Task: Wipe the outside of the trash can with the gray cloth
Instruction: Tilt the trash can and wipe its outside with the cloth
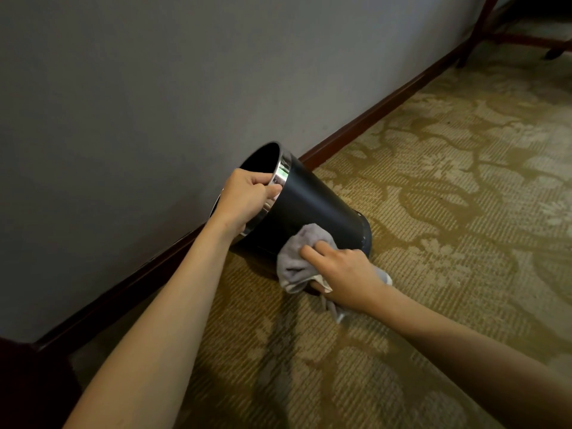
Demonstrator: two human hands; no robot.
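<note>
A black trash can [312,205] with a shiny metal rim band is tipped over, its mouth pointing up and left toward the wall and its base low on the carpet. My left hand [244,199] grips the rim, fingers curled over the edge. My right hand [343,277] holds the gray cloth [297,258] bunched against the can's lower side near its base. Part of the cloth hangs below my palm, and the can's underside is hidden.
A gray wall [154,103] with a dark wood baseboard [365,122] runs just behind the can. Patterned tan carpet [448,181] covers the floor to the right. Dark red furniture legs [476,32] stand at the upper right, and a dark object [28,385] sits at the lower left.
</note>
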